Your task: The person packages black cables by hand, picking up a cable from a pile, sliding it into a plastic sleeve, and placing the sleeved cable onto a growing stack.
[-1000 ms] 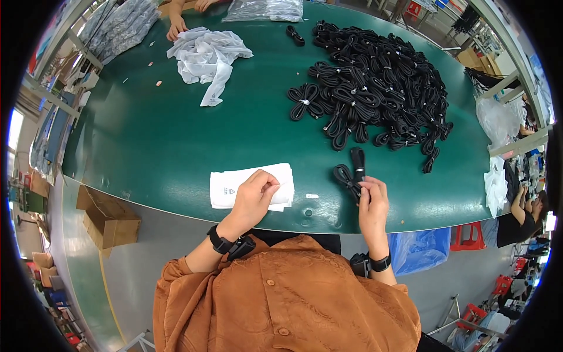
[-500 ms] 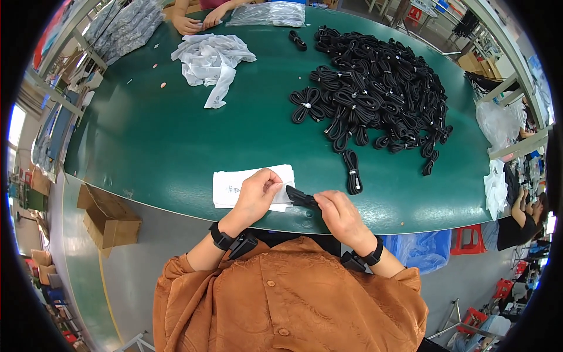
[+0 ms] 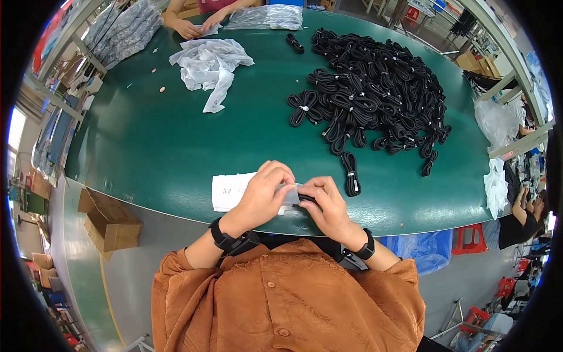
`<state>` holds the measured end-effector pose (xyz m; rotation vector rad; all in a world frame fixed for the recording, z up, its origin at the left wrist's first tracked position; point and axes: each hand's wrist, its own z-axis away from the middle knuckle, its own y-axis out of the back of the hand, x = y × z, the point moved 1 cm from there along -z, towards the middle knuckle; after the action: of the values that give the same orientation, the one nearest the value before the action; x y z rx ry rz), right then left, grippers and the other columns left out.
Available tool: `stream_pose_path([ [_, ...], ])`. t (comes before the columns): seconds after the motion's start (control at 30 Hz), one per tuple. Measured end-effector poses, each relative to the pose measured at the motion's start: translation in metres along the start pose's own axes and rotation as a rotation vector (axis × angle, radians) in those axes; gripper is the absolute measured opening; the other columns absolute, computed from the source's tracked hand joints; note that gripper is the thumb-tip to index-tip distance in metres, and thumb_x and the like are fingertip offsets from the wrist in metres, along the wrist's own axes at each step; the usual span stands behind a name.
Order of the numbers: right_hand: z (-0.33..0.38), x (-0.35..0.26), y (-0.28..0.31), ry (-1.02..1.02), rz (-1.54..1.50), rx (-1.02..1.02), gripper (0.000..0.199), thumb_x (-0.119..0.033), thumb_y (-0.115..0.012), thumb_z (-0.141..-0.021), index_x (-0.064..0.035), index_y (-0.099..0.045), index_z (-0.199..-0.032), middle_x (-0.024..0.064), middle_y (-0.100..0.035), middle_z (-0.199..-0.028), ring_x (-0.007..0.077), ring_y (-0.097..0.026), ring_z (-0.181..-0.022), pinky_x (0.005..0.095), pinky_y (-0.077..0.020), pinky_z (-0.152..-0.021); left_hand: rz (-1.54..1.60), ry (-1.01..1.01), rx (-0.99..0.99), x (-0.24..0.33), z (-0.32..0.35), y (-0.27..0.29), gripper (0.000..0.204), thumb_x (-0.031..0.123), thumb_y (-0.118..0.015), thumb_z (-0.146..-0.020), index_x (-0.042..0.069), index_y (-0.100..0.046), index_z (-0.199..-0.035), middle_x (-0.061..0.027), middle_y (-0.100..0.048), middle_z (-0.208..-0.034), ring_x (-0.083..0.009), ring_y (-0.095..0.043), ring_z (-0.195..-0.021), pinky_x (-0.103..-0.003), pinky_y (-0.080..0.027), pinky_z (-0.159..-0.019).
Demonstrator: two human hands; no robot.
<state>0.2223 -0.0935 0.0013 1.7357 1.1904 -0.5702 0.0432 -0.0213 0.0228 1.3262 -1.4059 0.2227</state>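
Note:
My left hand (image 3: 265,192) pinches the mouth of a frosted plastic bag (image 3: 290,198) at the table's near edge. Close beside it, my right hand (image 3: 326,206) is closed on a coiled black cable (image 3: 305,198), which is at the bag's opening and partly hidden by my fingers. How far the cable lies inside the bag, I cannot tell. Under and left of my left hand is a flat stack of white bags (image 3: 227,192). A single coiled cable (image 3: 351,174) lies just beyond my right hand.
A large heap of coiled black cables (image 3: 381,88) covers the right of the green table (image 3: 152,141). Crumpled filled bags (image 3: 208,61) lie at the far left, near a co-worker's hands (image 3: 202,26). A cardboard box (image 3: 111,226) stands on the floor at left.
My right hand has moved left and brought the cable up to the bag's mouth, close to my left hand. At the far side, the co-worker's hands have shifted with a small bag.

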Motion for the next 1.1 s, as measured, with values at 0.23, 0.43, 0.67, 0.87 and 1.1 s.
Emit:
stream_pose_path([
  [0.23, -0.012, 0.01, 0.035, 0.024, 0.457, 0.154, 0.035, -0.003, -0.072, -0.084, -0.0019, -0.063, -0.118, 0.0173, -0.057, -0.11, 0.0313, -0.061, -0.09, 0.0364, -0.0528, -0.075, 0.539, 0.297, 0.352, -0.032, -0.043, 0.081, 0.01, 0.002, -0.065, -0.09, 0.001, -0.062, -0.1, -0.0018, -0.062, -0.097, -0.0104, -0.055, -0.081, -0.023, -0.045, -0.069],
  [0.43, 0.025, 0.051, 0.06, -0.323, 0.947, 0.025, 0.036, -0.004, -0.071, -0.085, -0.0011, -0.061, -0.119, 0.0159, -0.057, -0.104, 0.0334, -0.061, -0.09, 0.0402, -0.0531, -0.077, -0.049, 0.097, 0.263, -0.022, -0.021, 0.071, 0.019, 0.003, -0.071, -0.085, 0.003, -0.064, -0.102, -0.0046, -0.06, -0.1, -0.0128, -0.054, -0.078, -0.025, -0.047, -0.069],
  [0.67, 0.034, 0.044, 0.04, -0.376, 0.183, 0.066, 0.038, -0.008, -0.068, -0.091, -0.0002, -0.058, -0.126, 0.0169, -0.063, -0.097, 0.0289, -0.065, -0.086, 0.0373, -0.0522, -0.074, -0.298, -0.106, -0.027, -0.027, 0.033, -0.011, 0.014, 0.002, -0.073, -0.083, 0.002, -0.063, -0.092, -0.0111, -0.061, -0.096, -0.023, -0.061, -0.076, -0.033, -0.051, -0.069],
  [0.87, 0.023, 0.012, 0.019, -0.204, 0.123, 0.041, 0.029, -0.005, -0.066, -0.092, -0.0008, -0.063, -0.121, 0.0168, -0.065, -0.098, 0.0263, -0.065, -0.081, 0.0346, -0.0508, -0.07, -0.153, 0.049, 0.052, -0.036, 0.041, -0.016, 0.014, 0.004, -0.074, -0.083, 0.0, -0.062, -0.09, -0.0106, -0.06, -0.087, -0.0264, -0.061, -0.075, -0.034, -0.05, -0.066],
  [1.1, 0.022, 0.009, 0.011, -0.051, 0.344, -0.029, 0.03, -0.001, -0.069, -0.085, -0.0056, -0.069, -0.115, 0.0126, -0.061, -0.091, 0.0259, -0.06, -0.077, 0.0356, -0.0487, -0.064, 0.086, 0.299, 0.103, -0.034, 0.041, -0.009, 0.009, 0.002, -0.07, -0.088, 0.0, -0.061, -0.089, -0.0063, -0.061, -0.082, -0.0136, -0.054, -0.066, -0.028, -0.047, -0.061],
])
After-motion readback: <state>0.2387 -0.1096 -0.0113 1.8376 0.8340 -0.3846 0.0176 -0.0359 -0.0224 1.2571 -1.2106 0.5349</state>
